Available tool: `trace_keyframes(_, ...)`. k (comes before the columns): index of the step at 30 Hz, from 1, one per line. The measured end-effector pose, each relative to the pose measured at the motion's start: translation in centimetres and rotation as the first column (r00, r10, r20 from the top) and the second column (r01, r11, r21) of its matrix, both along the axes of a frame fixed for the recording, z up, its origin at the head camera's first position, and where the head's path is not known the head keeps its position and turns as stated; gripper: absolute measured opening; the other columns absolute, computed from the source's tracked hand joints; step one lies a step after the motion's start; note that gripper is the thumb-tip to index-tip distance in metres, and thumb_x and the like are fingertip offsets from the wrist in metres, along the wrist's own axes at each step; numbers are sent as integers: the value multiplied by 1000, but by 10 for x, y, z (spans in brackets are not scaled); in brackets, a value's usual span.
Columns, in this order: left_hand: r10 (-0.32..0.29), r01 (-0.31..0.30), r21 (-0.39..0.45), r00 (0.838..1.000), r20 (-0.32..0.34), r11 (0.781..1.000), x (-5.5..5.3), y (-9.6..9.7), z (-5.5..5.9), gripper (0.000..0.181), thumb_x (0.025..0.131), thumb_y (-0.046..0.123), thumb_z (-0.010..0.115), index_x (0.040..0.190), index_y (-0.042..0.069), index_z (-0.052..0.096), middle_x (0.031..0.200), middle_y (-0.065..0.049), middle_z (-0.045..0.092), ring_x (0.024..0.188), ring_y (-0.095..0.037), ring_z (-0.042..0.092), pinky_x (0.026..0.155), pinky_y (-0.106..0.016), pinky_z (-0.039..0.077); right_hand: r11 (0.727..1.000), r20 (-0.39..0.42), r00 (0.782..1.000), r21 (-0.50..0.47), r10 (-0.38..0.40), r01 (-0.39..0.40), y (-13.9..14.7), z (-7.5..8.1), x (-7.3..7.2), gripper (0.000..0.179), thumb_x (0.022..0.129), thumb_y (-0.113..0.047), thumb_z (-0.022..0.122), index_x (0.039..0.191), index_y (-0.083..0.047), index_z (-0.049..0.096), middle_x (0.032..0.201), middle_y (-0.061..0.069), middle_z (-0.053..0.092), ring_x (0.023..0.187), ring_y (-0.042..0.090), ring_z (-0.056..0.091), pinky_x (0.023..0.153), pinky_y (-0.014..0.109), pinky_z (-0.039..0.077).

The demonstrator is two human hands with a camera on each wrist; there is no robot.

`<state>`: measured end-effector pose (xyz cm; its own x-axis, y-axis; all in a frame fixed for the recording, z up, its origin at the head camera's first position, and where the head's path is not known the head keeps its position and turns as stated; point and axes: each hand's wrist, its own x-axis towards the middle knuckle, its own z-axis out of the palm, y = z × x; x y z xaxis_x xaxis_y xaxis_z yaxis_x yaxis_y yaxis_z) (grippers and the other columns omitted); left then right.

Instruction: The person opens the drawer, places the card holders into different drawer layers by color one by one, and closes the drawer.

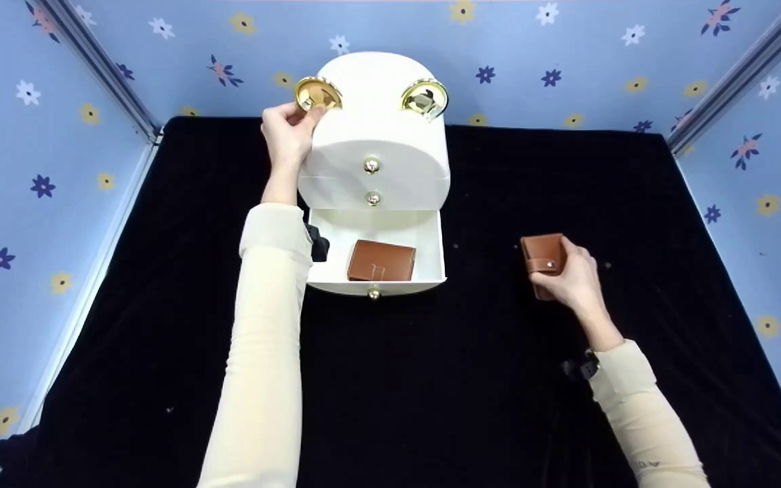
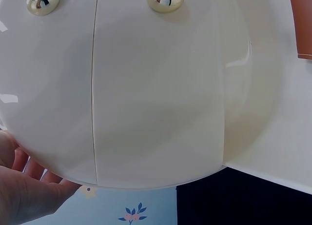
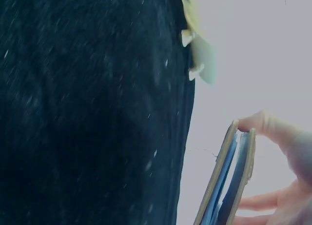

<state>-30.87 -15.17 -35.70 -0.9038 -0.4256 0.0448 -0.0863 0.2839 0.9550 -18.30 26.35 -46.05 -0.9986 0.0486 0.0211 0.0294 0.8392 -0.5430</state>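
A white drawer box (image 1: 377, 125) with a rounded top and gold knobs stands at the back, its lowest drawer (image 1: 326, 271) pulled out. In that drawer lies a brown wallet (image 1: 382, 260). My left hand (image 1: 289, 135) grips the box's upper left edge, thumb right by the gold round ear (image 1: 318, 93). In the left wrist view, the fingers (image 2: 36, 169) of that hand reach behind the box's side. Off to the right, my right hand (image 1: 573, 274) holds a second brown wallet (image 1: 543, 252) with a snap strap. The right wrist view shows this wallet (image 3: 229, 178) edge-on, its covers slightly parted.
A second gold ear (image 1: 424, 99) is on the box's right side. Black cloth (image 1: 472, 379) covers the table. Blue flowered panels (image 1: 567, 54) with metal corner posts rise at the back and both sides.
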Motion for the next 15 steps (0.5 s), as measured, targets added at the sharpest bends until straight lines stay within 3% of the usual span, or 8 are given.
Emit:
trace_keyframes(6, 0, 0, 4, 1000, -2, 1000, 0, 1, 0, 25, 78, 23, 69, 94, 5, 70, 88, -6, 67, 77, -11, 60, 69, -20, 45, 994, -46, 993, 1, 107, -107, -17, 9, 1, 77, 64, -14, 71, 127, 13, 35, 119, 34, 43, 107, 46, 38, 92, 50, 28)
trace_keyframes(15, -3, 3, 5, 1000, -6, 1000, 1, 1, 0, 25, 78, 24, 69, 94, 5, 69, 88, -7, 67, 76, -12, 60, 69, -21, 45, 974, -45, 973, -2, 225, -226, -46, 20, 0, 80, 62, -18, 72, 129, 9, 36, 124, 30, 41, 111, 43, 37, 95, 48, 28)
